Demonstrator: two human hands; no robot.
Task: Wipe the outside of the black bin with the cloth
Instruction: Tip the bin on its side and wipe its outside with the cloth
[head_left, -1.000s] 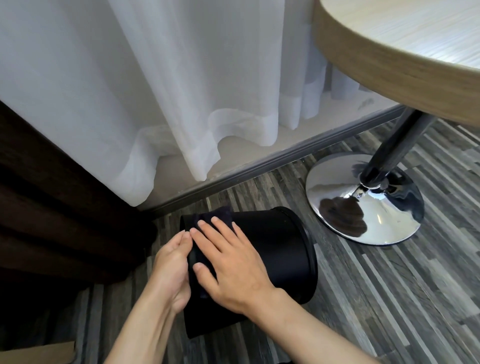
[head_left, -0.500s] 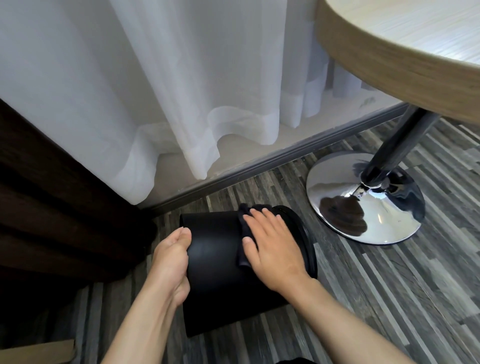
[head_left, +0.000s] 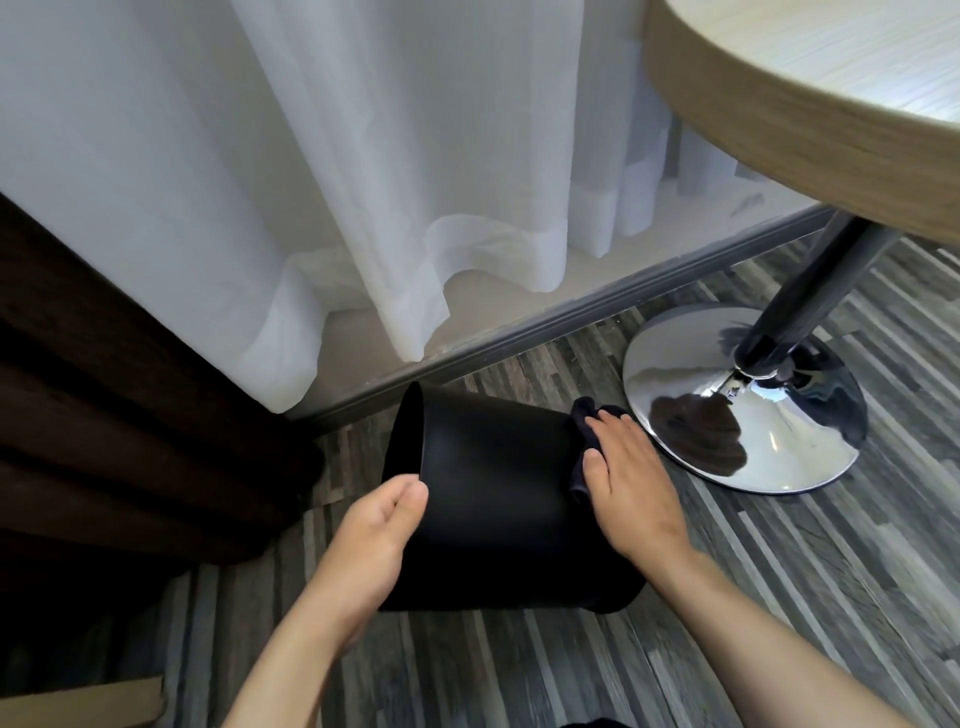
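The black bin (head_left: 493, 493) lies on its side on the striped wood floor, one end at the left and the other at the right. My left hand (head_left: 376, 540) grips its left end, thumb over the edge. My right hand (head_left: 631, 486) lies flat on the bin's right end and presses a dark cloth (head_left: 584, 421) against it. Only the cloth's edges show around my fingers and under my palm.
A chrome table base (head_left: 748, 400) with a dark pole (head_left: 810, 296) stands just right of the bin, under a round wooden table (head_left: 810, 98). White sheer curtains (head_left: 363, 182) hang behind, above a floor rail (head_left: 571, 317). A dark brown curtain (head_left: 104, 415) sits at the left.
My right hand has slid the cloth along the bin from its left part to its right end. My left hand now grips the left edge with the thumb.
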